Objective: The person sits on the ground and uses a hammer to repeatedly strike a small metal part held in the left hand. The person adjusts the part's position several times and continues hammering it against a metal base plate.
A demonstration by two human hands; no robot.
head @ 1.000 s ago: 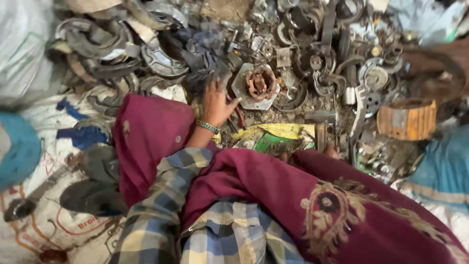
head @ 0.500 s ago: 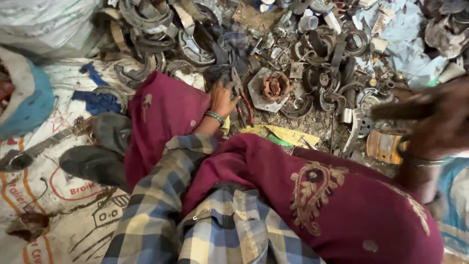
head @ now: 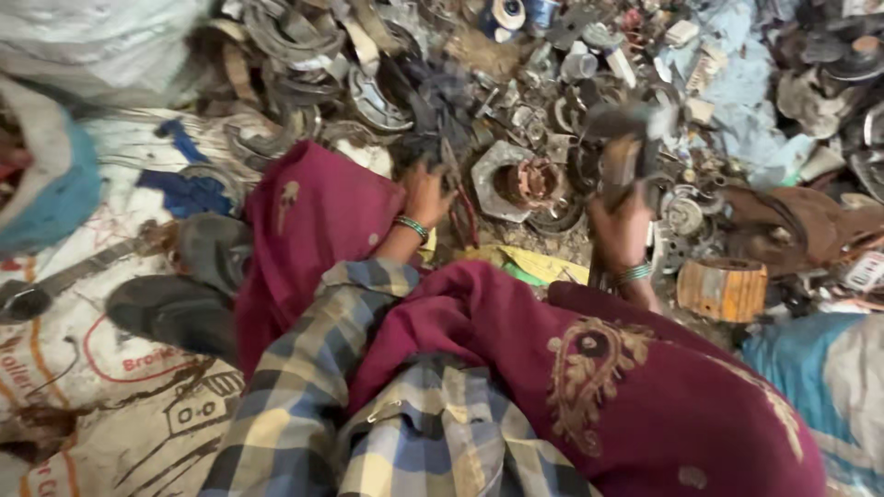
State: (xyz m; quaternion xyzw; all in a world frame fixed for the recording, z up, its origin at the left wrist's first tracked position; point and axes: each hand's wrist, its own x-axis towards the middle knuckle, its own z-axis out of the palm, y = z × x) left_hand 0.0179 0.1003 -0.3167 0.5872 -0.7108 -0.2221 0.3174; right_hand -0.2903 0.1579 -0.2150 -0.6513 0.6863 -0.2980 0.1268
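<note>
I note the right hand (head: 619, 230) closed around a blurred dark metal part (head: 626, 147) lifted over the scrap pile (head: 571, 83), likely heavy, rigid, sharp-edged; left hand (head: 425, 193) rests fingers-spread, gripping nothing I can confirm.

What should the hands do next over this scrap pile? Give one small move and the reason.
Probably set the dark metal piece down clear of the heap. The right hand holds it raised above the scrap pile, while the left hand rests low on the pile beside the hexagonal metal part. The raised piece is blurred, so its exact shape cannot be told.
</note>
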